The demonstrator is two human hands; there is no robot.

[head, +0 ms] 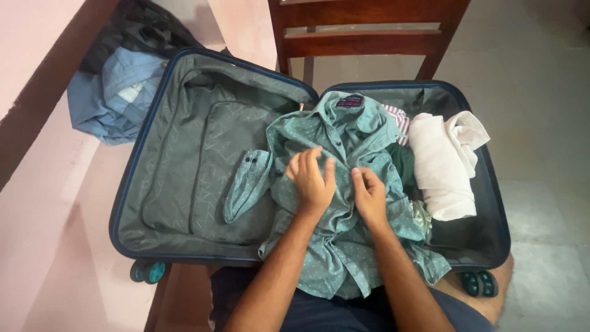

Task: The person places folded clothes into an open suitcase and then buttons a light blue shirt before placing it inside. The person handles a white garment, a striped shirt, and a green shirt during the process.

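Note:
A teal dotted shirt (344, 246) lies spread over the middle of an open dark blue suitcase (123, 184), its collar toward the far side and its hem hanging over the near edge. My left hand (311, 179) rests on the shirt's front with fingers pinching the fabric by the button line. My right hand (370, 195) sits just beside it, fingers closed on the same button strip. One sleeve cuff (247, 184) lies folded onto the suitcase's grey lined lid.
Rolled white cloth (444, 165) fills the suitcase's right half, with a striped garment (399, 118) behind the shirt. A blue garment and dark bag (117, 92) lie at the far left. A wooden chair (362, 37) stands behind the suitcase. Tiled floor shows at right.

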